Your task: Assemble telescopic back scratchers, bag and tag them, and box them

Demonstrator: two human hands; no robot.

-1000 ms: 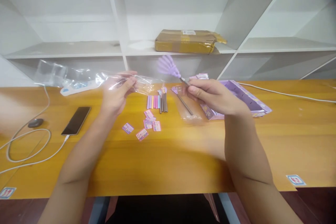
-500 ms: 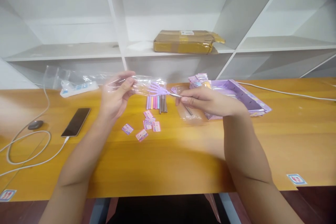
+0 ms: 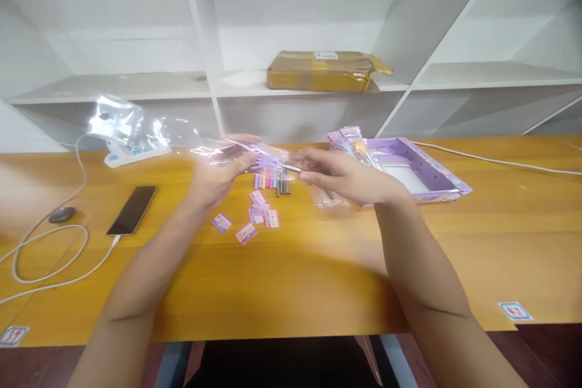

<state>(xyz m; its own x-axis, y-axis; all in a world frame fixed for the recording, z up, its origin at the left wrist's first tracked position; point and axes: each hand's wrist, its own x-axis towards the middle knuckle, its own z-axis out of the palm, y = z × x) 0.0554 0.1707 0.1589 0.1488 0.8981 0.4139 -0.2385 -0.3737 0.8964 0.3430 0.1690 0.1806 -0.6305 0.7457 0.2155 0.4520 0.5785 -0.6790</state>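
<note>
Between my two hands is a back scratcher with a purple hand-shaped head (image 3: 267, 161) and a metal rod (image 3: 292, 168). My right hand (image 3: 334, 173) is closed on the rod end. My left hand (image 3: 222, 173) is closed on a clear plastic bag (image 3: 175, 136), its thumb tip against the purple head, which lies within the bag's mouth. The bag stretches off to the left. Below the hands lie a row of coloured handle pieces (image 3: 265, 180), several metal rods (image 3: 284, 183) and several small printed cards (image 3: 259, 212). Another bagged piece (image 3: 324, 194) is partly hidden under my right hand.
A purple tray (image 3: 443, 179) stands at the right, with bagged back scratchers (image 3: 352, 144) at its left end. At the left are a phone (image 3: 131, 210), a black mouse (image 3: 62, 215), a power strip (image 3: 136, 153) and a white cable (image 3: 86, 242). A taped carton (image 3: 322, 71) sits on the shelf.
My hands have come closer together, the left moving right along the bag up to the purple head. The back scratcher has shifted slightly left, and the bag's far end has lifted.
</note>
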